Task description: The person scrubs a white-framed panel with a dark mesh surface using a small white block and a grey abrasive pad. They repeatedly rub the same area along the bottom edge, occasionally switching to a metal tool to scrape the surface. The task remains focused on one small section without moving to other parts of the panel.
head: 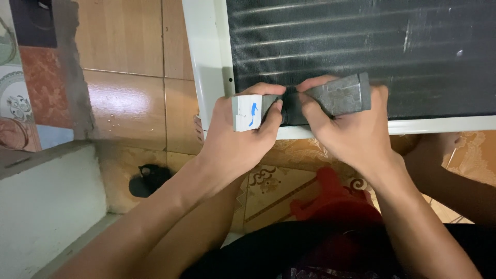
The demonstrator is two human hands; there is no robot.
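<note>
My left hand (238,135) grips a small white block with a blue mark (247,111), pressed against the lower edge of a white-framed panel (205,62) filled with dark ribbed mesh (361,46). My right hand (351,129) holds a grey, worn rectangular block (342,95) flat on the mesh, just right of the left hand. The thumbs and fingertips of both hands meet at a dark spot on the mesh near the bottom rail (444,124). What lies between the fingertips is hidden.
The panel lies over a brown tiled floor (124,46). A white ledge (46,201) stands at the lower left, with a dark object (147,179) on the floor beside it. Patterned fabric (279,181) and a red piece (330,199) lie under my forearms.
</note>
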